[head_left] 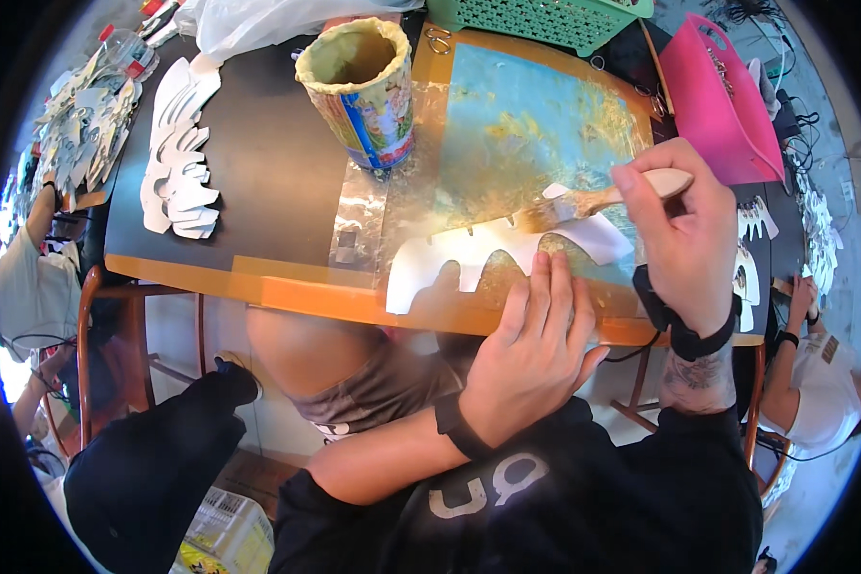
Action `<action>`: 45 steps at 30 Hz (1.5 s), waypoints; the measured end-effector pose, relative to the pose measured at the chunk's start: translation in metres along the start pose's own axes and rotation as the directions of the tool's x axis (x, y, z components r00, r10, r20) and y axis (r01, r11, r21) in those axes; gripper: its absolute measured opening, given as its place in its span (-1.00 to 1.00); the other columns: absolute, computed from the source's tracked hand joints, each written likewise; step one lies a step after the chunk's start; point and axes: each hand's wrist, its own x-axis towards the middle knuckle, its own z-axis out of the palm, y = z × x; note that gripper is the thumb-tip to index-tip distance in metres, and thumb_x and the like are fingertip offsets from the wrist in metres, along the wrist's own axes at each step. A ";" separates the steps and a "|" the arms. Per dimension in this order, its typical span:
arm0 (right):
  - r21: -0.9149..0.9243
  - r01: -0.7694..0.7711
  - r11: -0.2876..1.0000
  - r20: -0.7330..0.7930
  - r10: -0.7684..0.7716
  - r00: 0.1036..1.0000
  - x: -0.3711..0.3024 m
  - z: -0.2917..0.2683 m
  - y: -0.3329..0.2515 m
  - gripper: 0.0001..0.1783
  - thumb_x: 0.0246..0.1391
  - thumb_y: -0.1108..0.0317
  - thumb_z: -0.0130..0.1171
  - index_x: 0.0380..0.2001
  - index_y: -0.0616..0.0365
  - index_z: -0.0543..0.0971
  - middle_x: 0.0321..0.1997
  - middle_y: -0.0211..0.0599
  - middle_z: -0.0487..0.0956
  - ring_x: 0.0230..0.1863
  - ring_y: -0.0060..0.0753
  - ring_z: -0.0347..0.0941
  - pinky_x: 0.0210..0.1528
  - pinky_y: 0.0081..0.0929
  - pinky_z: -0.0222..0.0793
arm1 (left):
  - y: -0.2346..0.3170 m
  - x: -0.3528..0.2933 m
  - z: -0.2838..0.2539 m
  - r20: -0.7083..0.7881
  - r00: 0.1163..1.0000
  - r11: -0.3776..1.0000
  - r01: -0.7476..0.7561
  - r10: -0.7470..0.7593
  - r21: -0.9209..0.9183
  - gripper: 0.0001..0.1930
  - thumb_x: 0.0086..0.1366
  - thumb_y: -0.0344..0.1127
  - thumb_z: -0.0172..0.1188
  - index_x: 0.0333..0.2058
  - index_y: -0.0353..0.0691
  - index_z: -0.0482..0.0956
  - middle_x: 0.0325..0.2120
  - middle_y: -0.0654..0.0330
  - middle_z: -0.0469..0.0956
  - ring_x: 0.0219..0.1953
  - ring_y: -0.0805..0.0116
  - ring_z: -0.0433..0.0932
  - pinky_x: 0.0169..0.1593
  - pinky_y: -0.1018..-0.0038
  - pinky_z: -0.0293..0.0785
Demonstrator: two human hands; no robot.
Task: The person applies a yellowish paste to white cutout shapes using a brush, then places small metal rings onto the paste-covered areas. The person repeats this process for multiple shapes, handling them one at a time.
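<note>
"What's at the far edge of the tabletop [277, 158]?"

"A green perforated basket [536, 21], with a pair of scissors [438, 40] just by its left end."

"And farther left?"

"A whitish plastic bag [258, 27], then a clear bottle [129, 53] with red on it."

"Far right?"

"A pink bin [713, 115]."

"Anyone about?"

"A person in white [813, 387] on the right."

"Near left, low down?"

"A white crate [234, 524]."
</note>
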 end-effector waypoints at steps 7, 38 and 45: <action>-0.063 0.039 0.997 -0.263 -0.055 0.963 0.002 -0.023 -0.009 -0.87 0.24 0.44 0.35 -0.29 0.24 0.58 -0.44 -0.45 0.56 -0.41 -0.79 0.38 -0.39 -0.69 0.28 | -0.001 0.006 0.007 -0.010 1.000 0.993 -0.004 0.005 0.121 -0.32 0.34 0.26 0.10 0.12 -0.26 0.55 0.28 -0.14 0.46 0.22 0.08 0.51 0.20 0.23 0.16; -0.195 0.023 0.981 -0.121 -0.047 0.992 -0.006 -0.009 -0.005 -0.87 0.28 0.43 0.30 -0.28 0.24 0.56 -0.44 -0.38 0.59 -0.44 -0.64 0.47 -0.36 -0.62 0.35 | -0.009 0.008 0.018 -0.038 0.998 0.995 -0.046 0.050 0.090 -0.26 0.36 0.24 0.11 0.21 -0.33 0.50 0.37 -0.15 0.37 0.21 0.01 0.43 0.22 0.23 0.28; -0.130 0.070 0.989 0.071 -0.061 0.996 -0.015 -0.001 -0.008 -0.86 0.28 0.42 0.30 -0.28 0.25 0.56 -0.41 -0.37 0.55 -0.42 -0.70 0.39 -0.39 -0.58 0.30 | -0.005 0.006 0.019 0.030 0.995 0.994 -0.097 0.096 0.054 -0.16 0.35 0.28 0.11 0.24 -0.47 0.45 0.33 -0.30 0.36 0.25 -0.14 0.36 0.33 0.17 0.26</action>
